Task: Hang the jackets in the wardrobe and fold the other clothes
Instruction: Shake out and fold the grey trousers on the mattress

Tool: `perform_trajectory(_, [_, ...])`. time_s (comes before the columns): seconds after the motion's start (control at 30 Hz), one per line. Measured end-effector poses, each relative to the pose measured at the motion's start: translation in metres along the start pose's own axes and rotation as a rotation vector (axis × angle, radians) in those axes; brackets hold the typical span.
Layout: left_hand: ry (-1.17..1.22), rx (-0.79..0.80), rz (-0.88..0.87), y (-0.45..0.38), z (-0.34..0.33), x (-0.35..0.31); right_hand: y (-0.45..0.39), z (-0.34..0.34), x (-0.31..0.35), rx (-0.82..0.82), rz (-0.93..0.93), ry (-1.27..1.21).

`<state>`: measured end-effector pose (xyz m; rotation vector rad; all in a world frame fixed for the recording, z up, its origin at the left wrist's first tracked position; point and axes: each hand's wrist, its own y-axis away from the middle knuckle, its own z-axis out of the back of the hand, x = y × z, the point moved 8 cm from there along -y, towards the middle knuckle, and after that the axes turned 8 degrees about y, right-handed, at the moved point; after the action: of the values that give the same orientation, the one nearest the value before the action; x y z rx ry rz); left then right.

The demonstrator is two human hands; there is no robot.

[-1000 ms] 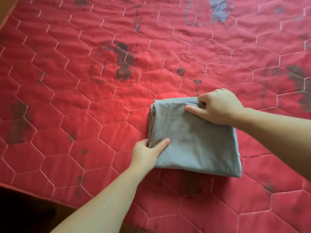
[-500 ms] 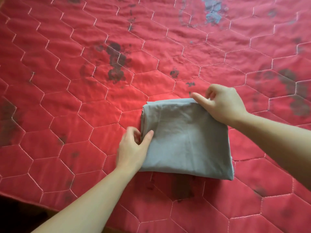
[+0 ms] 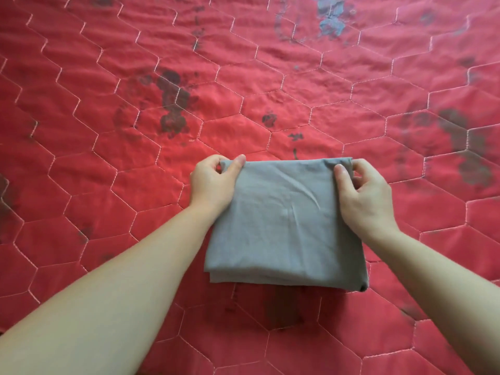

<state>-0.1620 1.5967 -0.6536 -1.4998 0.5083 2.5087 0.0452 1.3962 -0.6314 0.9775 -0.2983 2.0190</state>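
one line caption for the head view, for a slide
Both hands, left and right, pinch the far corners of a folded grey garment on a red quilt.

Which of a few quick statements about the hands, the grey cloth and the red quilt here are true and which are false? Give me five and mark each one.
1. The grey cloth lies folded into a rough rectangle on the red quilt. True.
2. The left hand lies flat on the quilt, away from the cloth. False: it pinches the cloth's far left corner.
3. The right hand grips the cloth's far right corner. True.
4. A jacket on a hanger lies beside the cloth. False: no jacket or hanger is in view.
5. The quilt has hexagon stitching and dark blotches. True.
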Motion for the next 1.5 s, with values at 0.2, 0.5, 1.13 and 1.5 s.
perform_trajectory(0.2, [-0.217,-0.070,0.229,-0.009,-0.002,0.029,-0.016,-0.028,-0.036,-0.034,-0.234,0.181])
perform_trajectory(0.5, [-0.208,-0.057,0.307,0.116,0.004,0.059,0.059,-0.018,-0.060,-0.008,-0.355,0.170])
perform_trajectory(1.13, [-0.025,0.191,0.676,0.108,0.021,0.079,0.104,-0.040,-0.062,0.380,-0.414,-0.212])
perform_trajectory(1.5, [0.343,0.576,0.997,0.172,-0.019,0.097,0.103,-0.040,-0.091,0.760,-0.694,-0.453])
